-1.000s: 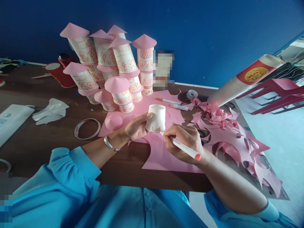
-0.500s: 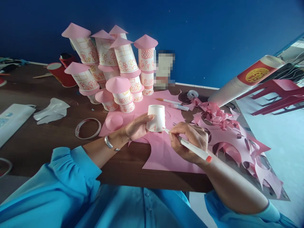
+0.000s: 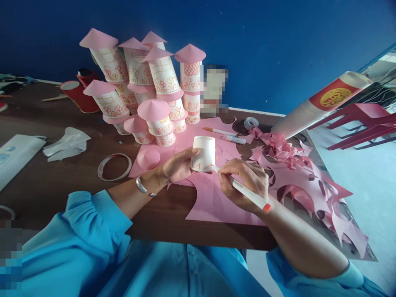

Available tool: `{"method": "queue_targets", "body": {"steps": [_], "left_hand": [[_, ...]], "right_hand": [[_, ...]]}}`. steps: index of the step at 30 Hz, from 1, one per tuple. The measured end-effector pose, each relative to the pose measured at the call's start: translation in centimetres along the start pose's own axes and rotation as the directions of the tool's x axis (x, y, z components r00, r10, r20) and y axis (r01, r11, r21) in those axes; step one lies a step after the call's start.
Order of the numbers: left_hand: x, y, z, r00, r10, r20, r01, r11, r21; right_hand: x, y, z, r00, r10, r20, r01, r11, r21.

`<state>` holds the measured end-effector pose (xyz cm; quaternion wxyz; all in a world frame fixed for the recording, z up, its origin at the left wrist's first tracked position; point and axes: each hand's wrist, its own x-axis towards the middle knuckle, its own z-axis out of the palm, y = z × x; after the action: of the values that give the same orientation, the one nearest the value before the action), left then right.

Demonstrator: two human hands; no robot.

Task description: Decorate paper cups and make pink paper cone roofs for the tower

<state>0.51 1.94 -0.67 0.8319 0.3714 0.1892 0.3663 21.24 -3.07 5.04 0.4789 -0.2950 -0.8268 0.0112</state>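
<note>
In my left hand (image 3: 179,165) is a white paper cup (image 3: 204,153), held upside down with the thumb on its side. A few short red strokes mark the cup near its lower rim. My right hand (image 3: 244,181) grips a white marker (image 3: 250,194) with a red end, its tip touching or very close to the cup's lower right side. Pink paper (image 3: 210,202) lies beneath both hands. A small pink paper cone (image 3: 148,159) rests on it to the left.
Decorated cup towers (image 3: 163,78) with pink cone roofs stand at the back left. Pink scraps (image 3: 297,177) are piled on the right, below a leaning stack of cups (image 3: 321,103). A tape roll (image 3: 114,167), an orange marker (image 3: 219,131) and a red cup (image 3: 78,97) lie about.
My right hand and the marker have shifted slightly left, with the marker's red end lower-left of before. The left hand still holds the cup in nearly the same place.
</note>
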Motion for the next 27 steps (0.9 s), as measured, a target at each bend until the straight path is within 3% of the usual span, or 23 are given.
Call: {"method": "queue_targets", "body": {"steps": [12, 18, 27], "left_hand": [[0.16, -0.3, -0.27, 0.999, 0.005, 0.045, -0.004, 1.0, -0.008], [0.18, -0.32, -0.53, 1.0, 0.011, 0.025, -0.01, 1.0, -0.019], [0.05, -0.66, -0.64, 0.997, 0.056, 0.05, -0.06, 0.995, 0.08]], "right_hand": [[-0.13, 0.0, 0.14, 1.0, 0.014, 0.014, -0.014, 1.0, 0.013], [-0.13, -0.12, 0.09, 0.996, 0.021, 0.09, -0.022, 1.0, 0.009], [-0.14, -0.5, 0.14, 0.993, 0.028, 0.113, -0.029, 1.0, 0.011]]}}
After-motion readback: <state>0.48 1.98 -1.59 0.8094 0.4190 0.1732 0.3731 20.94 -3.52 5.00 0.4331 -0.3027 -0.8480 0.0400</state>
